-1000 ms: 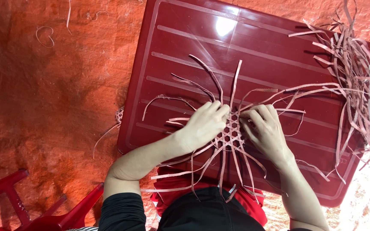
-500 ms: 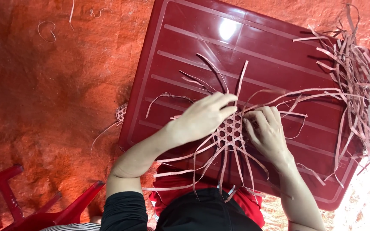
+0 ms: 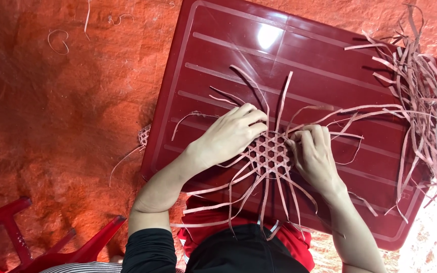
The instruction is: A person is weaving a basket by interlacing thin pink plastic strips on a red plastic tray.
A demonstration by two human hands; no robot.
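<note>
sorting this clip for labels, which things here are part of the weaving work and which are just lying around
In the work:
- left hand and right hand, both on the woven mat
- red table under it
- pile of loose strips on the table

Lying about:
- small woven piece on the floor
- stray scraps
- red chair

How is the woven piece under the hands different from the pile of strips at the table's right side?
The woven piece is flat, its strips interlaced into an open hexagon lattice, loose ends fanning outward; the pile of strips is unwoven, tangled and curling. Both hands touch the woven piece; neither touches the pile. Both are the same pale strip material on the red table.
</note>
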